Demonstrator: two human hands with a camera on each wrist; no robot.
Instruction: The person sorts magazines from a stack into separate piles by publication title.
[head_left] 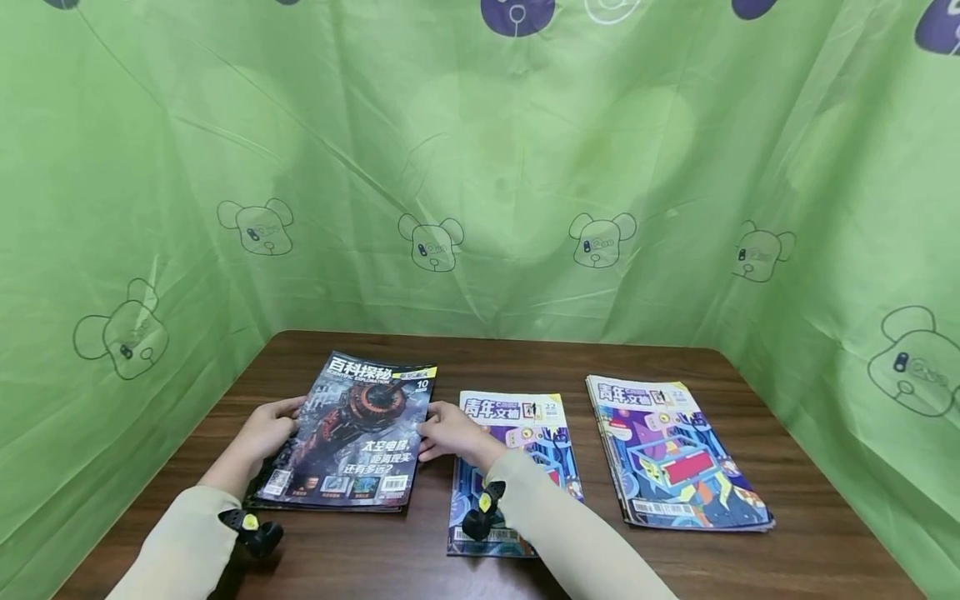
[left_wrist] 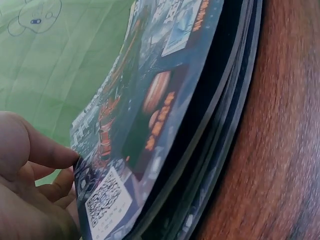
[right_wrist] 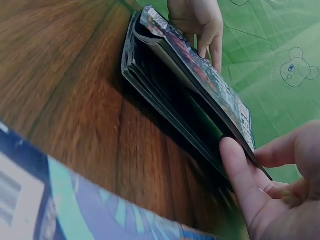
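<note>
A dark magazine (head_left: pixel 352 429) with a red-and-black machine on its cover lies on top of a small stack at the table's left. My left hand (head_left: pixel 262 433) holds its left edge, and in the left wrist view a fingertip presses the cover's edge beside a QR code (left_wrist: pixel 109 202). On the opposite edge, my right hand (head_left: pixel 453 433) pinches the upper magazine. The right wrist view shows it lifted from the magazines beneath (right_wrist: pixel 160 110), leaving a dark gap. Under my right forearm lies a colourful magazine (head_left: pixel 517 412), partly covered by the sleeve.
A stack of similar colourful magazines (head_left: pixel 678 458) sits on the right of the brown wooden table (head_left: pixel 495 358). Green curtain (head_left: pixel 480 167) printed with bear outlines surrounds the table at the back and sides.
</note>
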